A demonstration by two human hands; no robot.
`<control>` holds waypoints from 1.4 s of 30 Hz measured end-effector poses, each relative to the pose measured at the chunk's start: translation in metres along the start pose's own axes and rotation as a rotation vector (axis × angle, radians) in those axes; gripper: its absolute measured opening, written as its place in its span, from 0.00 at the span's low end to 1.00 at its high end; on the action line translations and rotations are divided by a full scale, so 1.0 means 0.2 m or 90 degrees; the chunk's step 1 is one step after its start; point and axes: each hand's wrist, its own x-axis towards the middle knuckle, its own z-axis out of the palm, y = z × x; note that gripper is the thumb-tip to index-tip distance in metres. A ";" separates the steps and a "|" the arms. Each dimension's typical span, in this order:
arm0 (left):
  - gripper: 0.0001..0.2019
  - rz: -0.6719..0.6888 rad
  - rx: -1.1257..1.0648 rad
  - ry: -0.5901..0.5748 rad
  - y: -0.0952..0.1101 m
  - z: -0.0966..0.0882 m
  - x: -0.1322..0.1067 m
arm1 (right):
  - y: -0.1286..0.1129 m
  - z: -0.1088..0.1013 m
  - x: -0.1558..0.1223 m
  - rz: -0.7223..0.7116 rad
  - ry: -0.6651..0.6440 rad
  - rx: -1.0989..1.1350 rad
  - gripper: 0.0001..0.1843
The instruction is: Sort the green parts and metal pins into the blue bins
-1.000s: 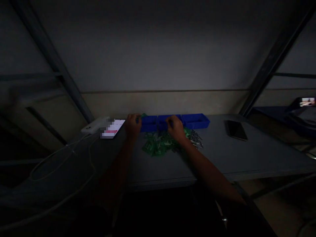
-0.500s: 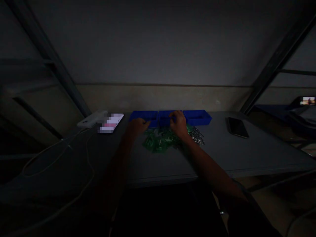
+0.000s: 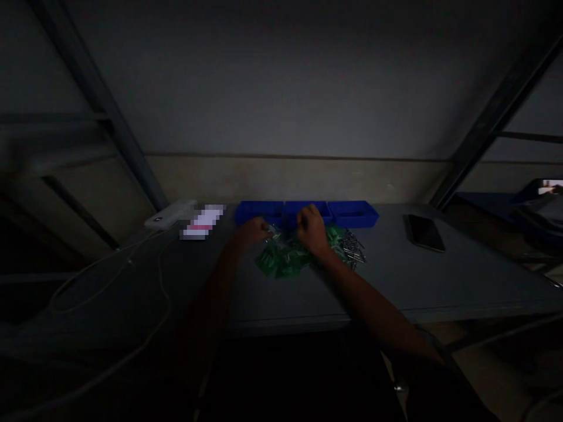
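Note:
The scene is very dark. My left hand [image 3: 254,231] rests at the left edge of a heap of small green packets [image 3: 284,258] on the grey table [image 3: 396,281], its fingers pinched on a pale bit I cannot make out. My right hand [image 3: 311,228] lies curled over the top of the same heap, just in front of the middle of three blue trays [image 3: 305,212]. A cluster of small metal parts [image 3: 354,246] lies to the right of the packets.
A lit phone [image 3: 202,221] and a white charger block [image 3: 169,214] with a trailing cable [image 3: 145,281] lie at the left. A dark phone [image 3: 423,232] lies at the right. Metal frame struts rise on both sides before a plain wall.
My left hand came back from the left blue tray down to the green heap. My right hand dropped from the middle tray onto the heap.

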 end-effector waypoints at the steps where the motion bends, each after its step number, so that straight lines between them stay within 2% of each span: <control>1: 0.13 0.002 -0.013 -0.029 0.03 -0.02 0.00 | 0.00 0.00 0.00 0.009 0.006 0.016 0.11; 4: 0.16 0.033 -0.146 -0.100 0.13 -0.05 -0.01 | -0.02 0.01 0.00 0.048 -0.015 0.122 0.09; 8: 0.20 0.050 -0.282 -0.072 0.22 -0.02 -0.02 | -0.04 0.00 0.01 0.206 -0.085 0.331 0.17; 11: 0.14 0.097 -0.289 -0.041 0.25 0.01 -0.03 | -0.06 -0.01 0.03 0.302 -0.105 0.463 0.21; 15: 0.05 0.165 -0.226 -0.022 0.30 0.05 -0.05 | -0.06 -0.02 0.05 0.346 -0.070 0.561 0.20; 19: 0.03 0.206 -0.178 0.004 0.33 0.07 -0.07 | -0.03 -0.01 0.06 0.339 0.047 0.578 0.17; 22: 0.07 0.186 -0.172 0.014 0.33 0.08 -0.08 | -0.01 0.00 0.07 0.313 0.118 0.581 0.19; 24: 0.08 0.165 -0.170 0.025 0.32 0.08 -0.08 | 0.00 -0.01 0.07 0.308 0.129 0.563 0.20; 29: 0.06 0.092 -0.179 0.043 0.33 0.10 -0.07 | 0.02 -0.02 0.09 0.298 0.115 0.539 0.16; 34: 0.16 0.005 -0.268 0.113 0.33 0.12 -0.07 | 0.03 -0.01 0.08 0.289 0.086 0.536 0.16; 37: 0.17 0.033 -0.276 0.120 0.32 0.12 -0.06 | 0.01 -0.02 0.08 0.286 0.048 0.542 0.16; 42: 0.10 0.084 -0.275 0.081 0.31 0.11 -0.06 | -0.02 -0.02 0.07 0.281 -0.012 0.589 0.17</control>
